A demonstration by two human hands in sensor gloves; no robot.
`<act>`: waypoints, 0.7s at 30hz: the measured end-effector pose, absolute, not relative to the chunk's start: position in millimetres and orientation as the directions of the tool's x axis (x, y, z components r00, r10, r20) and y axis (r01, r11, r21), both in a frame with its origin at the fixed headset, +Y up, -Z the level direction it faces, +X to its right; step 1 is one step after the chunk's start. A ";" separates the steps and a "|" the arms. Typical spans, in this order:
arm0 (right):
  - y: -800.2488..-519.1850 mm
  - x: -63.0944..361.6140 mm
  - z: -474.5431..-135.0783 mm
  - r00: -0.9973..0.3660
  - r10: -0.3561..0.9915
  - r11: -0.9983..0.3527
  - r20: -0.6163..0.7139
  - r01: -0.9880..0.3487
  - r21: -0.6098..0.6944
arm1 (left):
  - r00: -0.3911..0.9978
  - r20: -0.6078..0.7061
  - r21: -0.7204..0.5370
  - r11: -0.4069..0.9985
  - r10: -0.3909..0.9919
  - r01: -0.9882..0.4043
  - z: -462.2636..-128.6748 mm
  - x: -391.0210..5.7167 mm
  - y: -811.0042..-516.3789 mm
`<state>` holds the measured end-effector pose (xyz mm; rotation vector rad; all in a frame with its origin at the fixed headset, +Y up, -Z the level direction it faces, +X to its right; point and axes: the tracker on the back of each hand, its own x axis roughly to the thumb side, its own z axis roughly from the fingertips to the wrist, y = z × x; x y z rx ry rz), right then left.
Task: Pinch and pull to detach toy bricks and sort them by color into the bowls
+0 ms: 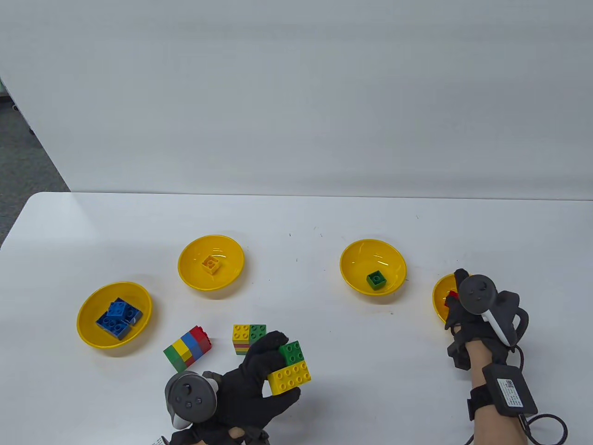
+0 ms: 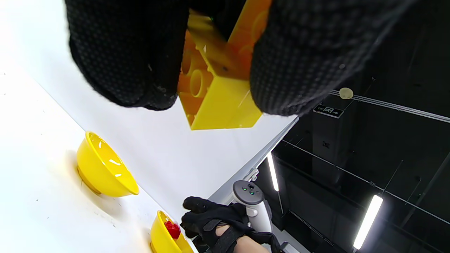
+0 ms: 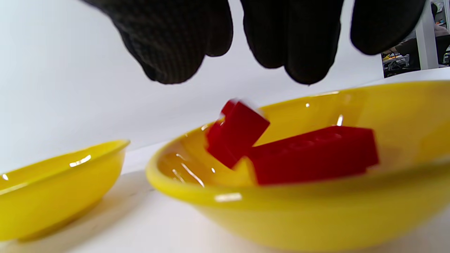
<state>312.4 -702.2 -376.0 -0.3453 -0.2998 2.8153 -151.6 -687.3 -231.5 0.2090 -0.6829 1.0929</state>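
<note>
White table [image 1: 296,218], white wall — grey floor [image 1: 23,157]

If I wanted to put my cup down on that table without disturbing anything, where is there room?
The widest bare patch lies between the orange-brick bowl and the green-brick bowl, running toward the near edge. The strip beyond all the bowls is bare too. It is crowded near the left hand, with its yellow-green bricks and two brick stacks beside the blue-brick bowl.

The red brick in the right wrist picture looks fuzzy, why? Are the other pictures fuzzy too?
Right wrist view: the small red brick is smeared, likely by motion, under the right hand; glare dots the bowl. Left wrist view: fingers close and soft. Table view: sharp, evenly lit.
</note>
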 end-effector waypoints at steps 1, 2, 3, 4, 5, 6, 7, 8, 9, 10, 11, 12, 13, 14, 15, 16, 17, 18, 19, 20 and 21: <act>-696.8 308.8 -371.3 -0.930 0.319 -0.923 -0.183 -0.261 -0.283 | 0.288 0.607 -0.162 0.470 0.741 -0.868 -231.1 -151.3 -687.3; -692.9 305.1 -367.9 -0.930 0.330 -0.911 -0.160 -0.270 -0.311 | 0.294 0.609 -0.155 0.474 0.737 -0.867 -230.9 -151.0 -687.2; -686.0 296.9 -362.0 -0.929 0.352 -0.889 -0.110 -0.295 -0.351 | 0.309 0.613 -0.143 0.486 0.727 -0.862 -229.8 -150.5 -686.5; -680.9 289.7 -357.3 -0.927 0.368 -0.873 -0.068 -0.319 -0.368 | 0.327 0.622 -0.125 0.503 0.711 -0.855 -228.3 -149.9 -685.6; -672.8 276.2 -349.0 -0.919 0.394 -0.847 0.009 -0.367 -0.386 | 0.349 0.630 -0.101 0.519 0.693 -0.849 -226.4 -149.5 -684.5; -666.6 264.1 -341.5 -0.905 0.418 -0.822 0.080 -0.415 -0.389 | 0.404 0.648 -0.040 0.558 0.646 -0.829 -223.6 -148.8 -682.4; -659.9 249.9 -332.3 -0.878 0.449 -0.791 0.162 -0.476 -0.385 | 0.437 0.668 -0.003 0.589 0.603 -0.808 -221.4 -147.7 -680.5; -652.4 231.8 -320.3 -0.829 0.495 -0.746 0.261 -0.560 -0.361 | 0.488 0.693 0.055 0.636 0.531 -0.770 -217.5 -145.5 -678.1; -648.3 219.9 -312.5 -0.786 0.529 -0.717 0.319 -0.615 -0.329 | 0.511 0.712 0.085 0.663 0.482 -0.743 -215.1 -143.7 -676.5; -643.7 202.8 -301.2 -0.710 0.584 -0.673 0.393 -0.694 -0.254 | 0.538 0.736 0.126 0.697 0.411 -0.706 -210.9 -140.5 -674.9; -641.8 187.3 -291.2 -0.628 0.643 -0.626 0.439 -0.761 -0.172 | 0.568 0.751 0.177 0.727 0.335 -0.663 -206.1 -137.3 -673.7; -641.6 180.0 -286.8 -0.587 0.671 -0.602 0.453 -0.788 -0.129 | 0.589 0.759 0.220 0.743 0.277 -0.632 -203.0 -135.3 -673.1; -643.4 162.5 -276.9 -0.491 0.734 -0.552 0.469 -0.833 -0.008 | 0.608 0.770 0.273 0.761 0.194 -0.588 -198.1 -131.5 -672.2; -646.8 151.2 -270.6 -0.432 0.773 -0.517 0.463 -0.853 0.068 | 0.619 0.775 0.312 0.772 0.131 -0.554 -194.3 -128.3 -671.4; -649.0 145.2 -267.6 -0.400 0.792 -0.497 0.461 -0.861 0.106 | 0.622 0.777 0.330 0.778 0.098 -0.534 -192.6 -126.2 -671.4; -652.9 136.2 -263.3 -0.362 0.817 -0.472 0.450 -0.867 0.159 | 0.631 0.773 0.353 0.784 0.063 -0.511 -190.0 -123.5 -671.8; -655.6 130.5 -260.4 -0.346 0.828 -0.465 0.442 -0.864 0.194 | 0.633 0.773 0.361 0.785 0.050 -0.503 -188.9 -122.0 -672.0; -659.0 123.1 -256.2 -0.350 0.826 -0.475 0.442 -0.854 0.211 | 0.634 0.773 0.365 0.787 0.041 -0.497 -187.9 -120.1 -672.7; -660.0 120.4 -254.3 -0.368 0.817 -0.491 0.443 -0.847 0.202 | 0.637 0.770 0.371 0.788 0.034 -0.492 -187.2 -119.2 -672.9; -660.9 117.2 -251.9 -0.391 0.800 -0.518 0.455 -0.833 0.195 | 0.640 0.768 0.379 0.787 0.027 -0.487 -186.7 -118.5 -673.2; -661.2 114.1 -249.2 -0.408 0.785 -0.537 0.467 -0.823 0.184 | 0.641 0.767 0.380 0.787 0.025 -0.486 -186.5 -118.2 -673.3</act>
